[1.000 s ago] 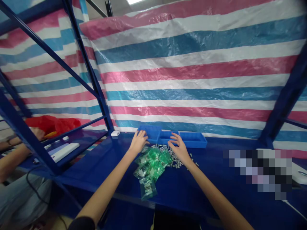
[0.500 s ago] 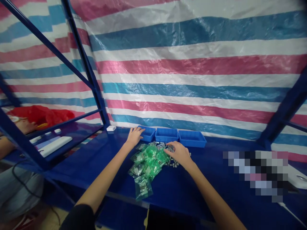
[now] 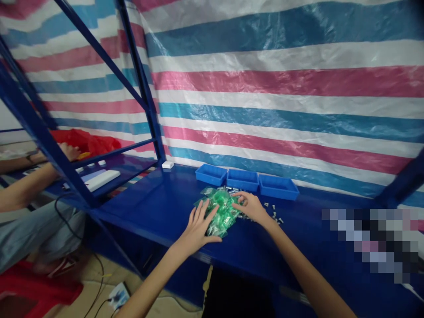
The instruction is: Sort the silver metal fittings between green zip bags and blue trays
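A heap of small clear and green plastic packets (image 3: 222,213) lies on the blue table. My left hand (image 3: 198,226) rests against its near left side, fingers spread and thumb out. At the right edge of the heap is my right hand (image 3: 251,207), its fingers bent and the thumb and index tips apart, touching the packets. Whether any packet edge is between them is hard to see. Loose metal screws (image 3: 274,214) are scattered right of that hand, and more metal pieces show behind the heap, partly hidden.
Three blue trays, left (image 3: 211,182), middle (image 3: 242,187) and right (image 3: 278,194), stand along the striped sheet. A small white box (image 3: 168,164) sits at the back left corner. Blue frame posts (image 3: 141,88) rise at the left; beyond them another person's arm (image 3: 33,185) shows. A blurred patch covers the right.
My left hand has come from the left tray to the near side of the packets, which are now bunched closer together. My right hand remains by their right edge. The view has shifted left.
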The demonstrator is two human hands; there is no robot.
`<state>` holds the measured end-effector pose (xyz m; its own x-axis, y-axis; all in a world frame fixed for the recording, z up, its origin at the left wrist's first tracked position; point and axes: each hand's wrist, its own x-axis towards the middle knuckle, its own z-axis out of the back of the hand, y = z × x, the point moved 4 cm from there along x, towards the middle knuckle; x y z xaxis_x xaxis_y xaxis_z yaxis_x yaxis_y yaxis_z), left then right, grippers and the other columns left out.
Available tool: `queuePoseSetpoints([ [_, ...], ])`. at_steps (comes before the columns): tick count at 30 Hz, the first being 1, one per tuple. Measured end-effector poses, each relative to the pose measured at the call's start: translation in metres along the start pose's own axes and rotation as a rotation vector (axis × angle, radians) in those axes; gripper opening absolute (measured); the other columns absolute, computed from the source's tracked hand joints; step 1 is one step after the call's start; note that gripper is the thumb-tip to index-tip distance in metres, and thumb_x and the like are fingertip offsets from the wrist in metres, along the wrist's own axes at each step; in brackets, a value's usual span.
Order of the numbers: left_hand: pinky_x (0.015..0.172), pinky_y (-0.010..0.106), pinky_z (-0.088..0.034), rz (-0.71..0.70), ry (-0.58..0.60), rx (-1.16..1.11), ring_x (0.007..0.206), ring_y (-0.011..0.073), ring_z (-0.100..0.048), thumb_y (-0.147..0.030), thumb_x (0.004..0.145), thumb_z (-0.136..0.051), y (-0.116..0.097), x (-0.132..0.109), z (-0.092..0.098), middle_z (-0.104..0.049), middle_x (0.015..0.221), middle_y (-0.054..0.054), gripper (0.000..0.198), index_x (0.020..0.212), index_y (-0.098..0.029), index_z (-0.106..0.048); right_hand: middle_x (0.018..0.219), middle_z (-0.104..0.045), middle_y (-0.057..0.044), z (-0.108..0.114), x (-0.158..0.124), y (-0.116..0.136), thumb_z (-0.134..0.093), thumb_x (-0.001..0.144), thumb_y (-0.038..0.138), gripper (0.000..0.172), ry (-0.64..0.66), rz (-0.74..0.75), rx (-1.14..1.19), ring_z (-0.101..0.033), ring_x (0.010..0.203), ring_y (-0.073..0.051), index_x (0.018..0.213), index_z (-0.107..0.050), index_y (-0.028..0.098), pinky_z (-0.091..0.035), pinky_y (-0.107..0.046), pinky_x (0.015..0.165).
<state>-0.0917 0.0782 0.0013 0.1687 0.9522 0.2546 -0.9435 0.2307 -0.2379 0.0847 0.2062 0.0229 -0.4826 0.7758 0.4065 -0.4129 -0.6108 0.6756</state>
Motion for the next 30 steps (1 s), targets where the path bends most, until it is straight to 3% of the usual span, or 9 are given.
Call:
queuePoseSetpoints([
  [5,0.104,0.057,-0.020,0.083,-0.093,-0.022,0.135,0.0356,-0.004,-0.058,0.073,-0.057,-0.006,0.018,-0.007,-0.007,0.149,0.011,0.080,0.140,-0.034,-0.019,0.064,-0.062,-0.002,0.019,0.006,0.002,-0.057,0.074,0.041,0.030,-0.137,-0.021,0.157,-0.049,0.048,-0.012,0.087,-0.068,0.016,-0.038,-0.023,0.045],
  [8,0.105,0.056,-0.020,0.093,-0.160,-0.047,0.136,0.0335,-0.003,-0.057,0.081,-0.046,-0.009,0.015,-0.007,-0.006,0.149,0.011,0.075,0.142,-0.031,-0.011,0.069,-0.064,-0.004,0.031,0.012,0.001,-0.057,0.074,0.043,0.033,-0.256,-0.063,0.184,-0.046,0.046,-0.011,0.086,-0.067,0.014,-0.035,-0.023,0.043],
  [10,0.105,0.055,-0.020,0.106,-0.217,-0.042,0.136,0.0319,-0.001,-0.054,0.085,-0.039,-0.010,0.011,-0.006,-0.003,0.149,0.011,0.070,0.142,-0.029,-0.006,0.076,-0.066,-0.007,0.032,0.019,0.000,-0.059,0.072,0.045,0.035,-0.297,-0.064,0.247,-0.051,0.051,-0.013,0.088,-0.067,0.014,-0.038,-0.024,0.045],
  [14,0.106,0.053,-0.021,0.109,-0.296,-0.005,0.136,0.0310,-0.001,-0.046,0.089,-0.038,-0.012,0.005,-0.003,-0.001,0.150,0.010,0.062,0.142,-0.031,-0.009,0.081,-0.067,-0.008,0.017,0.042,0.003,-0.056,0.074,0.043,0.035,-0.211,-0.088,0.321,-0.060,0.065,-0.018,0.093,-0.065,0.015,-0.046,-0.027,0.052],
  [18,0.105,0.053,-0.024,0.165,-0.302,0.004,0.136,0.0326,-0.008,-0.046,0.088,-0.040,-0.009,0.006,-0.004,-0.017,0.146,0.012,0.055,0.139,-0.032,-0.025,0.086,-0.066,-0.008,-0.009,0.065,0.023,-0.053,0.076,0.022,0.021,-0.007,0.070,-0.098,-0.060,0.067,-0.016,0.092,-0.065,0.014,-0.048,-0.030,0.065],
  [21,0.102,0.054,-0.027,0.213,-0.300,0.005,0.134,0.0340,-0.017,-0.048,0.087,-0.039,-0.005,0.006,-0.006,-0.029,0.139,0.015,0.053,0.136,-0.030,-0.032,0.106,-0.062,-0.010,-0.030,0.080,0.045,-0.050,0.080,0.015,0.027,0.070,0.237,-0.509,-0.058,0.092,-0.020,0.103,-0.062,0.016,-0.044,-0.032,0.080],
  [23,0.101,0.053,-0.029,0.228,-0.326,0.021,0.132,0.0335,-0.021,-0.044,0.089,-0.037,-0.003,0.005,-0.005,-0.033,0.136,0.015,0.049,0.135,-0.028,-0.035,0.116,-0.058,-0.011,-0.047,0.091,0.055,-0.046,0.084,0.016,0.031,0.142,0.244,-0.765,-0.051,0.108,-0.023,0.113,-0.057,0.017,-0.038,-0.036,0.088],
  [27,0.101,0.051,-0.032,0.216,-0.402,0.053,0.131,0.0312,-0.023,-0.032,0.091,-0.038,-0.002,0.002,-0.004,-0.034,0.135,0.014,0.040,0.130,-0.027,-0.042,0.112,-0.061,-0.014,-0.069,0.107,0.062,-0.044,0.083,0.006,0.033,0.251,0.202,-0.874,-0.053,0.106,-0.023,0.111,-0.058,0.014,-0.031,-0.037,0.091],
  [30,0.101,0.049,-0.033,0.189,-0.447,0.046,0.131,0.0296,-0.024,-0.026,0.090,-0.041,-0.006,0.002,-0.001,-0.037,0.132,0.012,0.033,0.122,-0.026,-0.049,0.107,-0.064,-0.013,-0.072,0.110,0.061,-0.044,0.079,-0.001,0.039,0.313,0.191,-0.929,-0.057,0.102,-0.021,0.112,-0.058,0.014,-0.028,-0.034,0.092],
])
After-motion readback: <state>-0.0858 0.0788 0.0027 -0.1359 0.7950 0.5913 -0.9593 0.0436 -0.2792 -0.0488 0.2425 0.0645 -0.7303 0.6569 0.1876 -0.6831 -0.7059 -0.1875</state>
